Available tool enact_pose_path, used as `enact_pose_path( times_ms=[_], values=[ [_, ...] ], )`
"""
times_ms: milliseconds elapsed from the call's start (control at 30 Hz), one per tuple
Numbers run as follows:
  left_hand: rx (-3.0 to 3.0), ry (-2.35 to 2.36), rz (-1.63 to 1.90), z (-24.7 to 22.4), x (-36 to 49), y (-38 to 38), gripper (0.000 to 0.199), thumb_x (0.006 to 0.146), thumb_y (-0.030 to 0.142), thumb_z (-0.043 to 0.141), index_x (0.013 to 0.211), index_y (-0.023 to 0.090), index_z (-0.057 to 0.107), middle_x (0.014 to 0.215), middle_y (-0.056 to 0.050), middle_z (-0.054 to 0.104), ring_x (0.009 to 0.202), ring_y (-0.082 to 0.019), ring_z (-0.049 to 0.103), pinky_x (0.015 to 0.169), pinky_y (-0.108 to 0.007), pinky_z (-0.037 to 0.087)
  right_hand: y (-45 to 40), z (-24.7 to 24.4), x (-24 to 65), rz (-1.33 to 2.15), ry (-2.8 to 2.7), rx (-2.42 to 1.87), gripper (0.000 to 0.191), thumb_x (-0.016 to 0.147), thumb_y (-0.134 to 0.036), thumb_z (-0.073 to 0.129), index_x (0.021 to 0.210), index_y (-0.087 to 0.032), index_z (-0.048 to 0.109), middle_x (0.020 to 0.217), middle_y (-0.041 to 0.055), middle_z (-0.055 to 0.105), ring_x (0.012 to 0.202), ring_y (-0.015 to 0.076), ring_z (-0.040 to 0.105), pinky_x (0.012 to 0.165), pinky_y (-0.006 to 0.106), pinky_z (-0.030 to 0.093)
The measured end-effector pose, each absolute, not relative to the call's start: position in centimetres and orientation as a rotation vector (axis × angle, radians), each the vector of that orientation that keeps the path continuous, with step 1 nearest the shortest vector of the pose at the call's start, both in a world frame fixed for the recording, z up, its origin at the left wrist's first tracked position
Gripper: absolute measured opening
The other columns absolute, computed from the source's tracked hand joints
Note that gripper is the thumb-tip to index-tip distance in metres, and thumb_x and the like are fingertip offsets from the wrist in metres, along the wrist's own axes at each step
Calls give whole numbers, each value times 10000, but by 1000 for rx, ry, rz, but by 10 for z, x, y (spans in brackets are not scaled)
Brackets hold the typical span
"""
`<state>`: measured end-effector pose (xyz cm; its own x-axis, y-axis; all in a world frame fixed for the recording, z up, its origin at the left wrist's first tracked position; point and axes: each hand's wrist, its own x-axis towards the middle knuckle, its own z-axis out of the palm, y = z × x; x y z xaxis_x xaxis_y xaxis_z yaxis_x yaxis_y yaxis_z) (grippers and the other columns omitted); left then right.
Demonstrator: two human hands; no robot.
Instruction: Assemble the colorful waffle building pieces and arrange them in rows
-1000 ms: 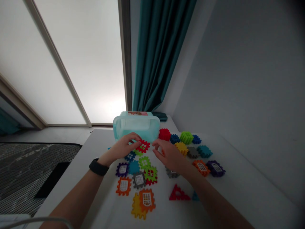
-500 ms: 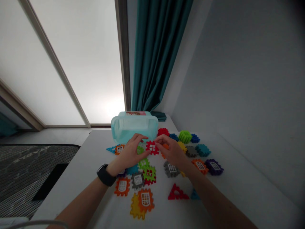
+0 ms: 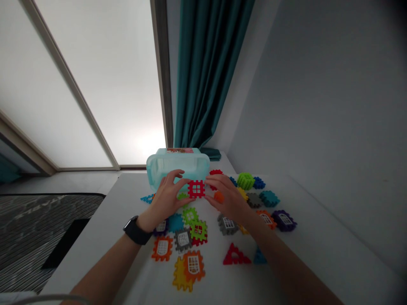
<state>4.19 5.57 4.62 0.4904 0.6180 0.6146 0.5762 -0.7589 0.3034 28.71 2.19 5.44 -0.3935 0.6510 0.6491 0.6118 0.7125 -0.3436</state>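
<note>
A red square lattice block (image 3: pixel 196 189) with a grid of holes stands out between my hands, just in front of the pale teal plastic box (image 3: pixel 177 166). My left hand (image 3: pixel 168 200) and my right hand (image 3: pixel 226 199) press their fingertips against its opposite sides. A small orange piece (image 3: pixel 218 196) shows beneath my right fingers. Around my hands lie several interlocking toy blocks, including a grey windowed block (image 3: pixel 227 225), a green lattice block (image 3: pixel 198 232) and a red triangular block (image 3: pixel 234 255). My forearms hide part of the pile.
The blocks and box stand on a white table (image 3: pixel 318 250), whose left edge drops toward a dark striped rug (image 3: pixel 41 224). A white wall (image 3: pixel 318 106) borders the right side. A teal curtain (image 3: pixel 206 72) hangs behind the box beside a bright window (image 3: pixel 95 93).
The red block has shifted right and now sits centred between my hands. My hands have closed in on it from both sides, and the view has drifted slightly.
</note>
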Motion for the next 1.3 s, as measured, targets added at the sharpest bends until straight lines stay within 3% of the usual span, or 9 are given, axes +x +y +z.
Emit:
enact_pose_path(
  times_ms=[167, 333, 600, 833, 1300],
  values=[
    [2573, 1002, 1204, 44, 41, 58, 443, 810, 342, 794, 1192, 237, 594, 1380, -139, 421, 1189, -304, 542, 1018, -531, 499, 22, 50, 288, -129, -2210, -869, 402, 929, -269, 644, 1319, -238, 551, 1355, 120, 604, 1305, 278, 535, 1117, 515, 457],
    [2579, 940, 1171, 43, 43, 56, 396, 852, 361, 747, 1188, 232, 584, 1384, -147, 407, 1304, -331, 466, 1068, -547, 466, 21, 49, 284, -145, -2198, -867, 277, 955, -228, 603, 1232, -252, 595, 1291, 103, 645, 1224, 257, 597, 1060, 483, 511],
    [2510, 959, 1183, 38, 41, 62, 399, 831, 338, 766, 1169, 237, 580, 1406, -143, 379, 1311, -336, 461, 1065, -554, 475, 22, 48, 284, -110, -2140, -896, 231, 975, -218, 550, 1200, -236, 601, 1093, 94, 700, 1049, 243, 660, 964, 461, 554],
    [2554, 941, 1119, 39, 41, 60, 414, 850, 350, 751, 1205, 252, 564, 1414, -140, 366, 1321, -336, 443, 1061, -559, 475, 23, 49, 289, -29, -2226, -957, 503, 937, -300, 624, 1411, -239, 467, 1343, 139, 589, 1286, 297, 538, 1084, 534, 476],
    [2543, 963, 1085, 41, 45, 56, 451, 847, 289, 739, 1253, 247, 545, 1344, -128, 438, 1303, -308, 468, 1075, -525, 463, 20, 49, 285, 34, -2150, -994, 466, 851, -237, 653, 1285, -203, 487, 1329, 168, 532, 1299, 327, 497, 1092, 554, 447]
  ],
)
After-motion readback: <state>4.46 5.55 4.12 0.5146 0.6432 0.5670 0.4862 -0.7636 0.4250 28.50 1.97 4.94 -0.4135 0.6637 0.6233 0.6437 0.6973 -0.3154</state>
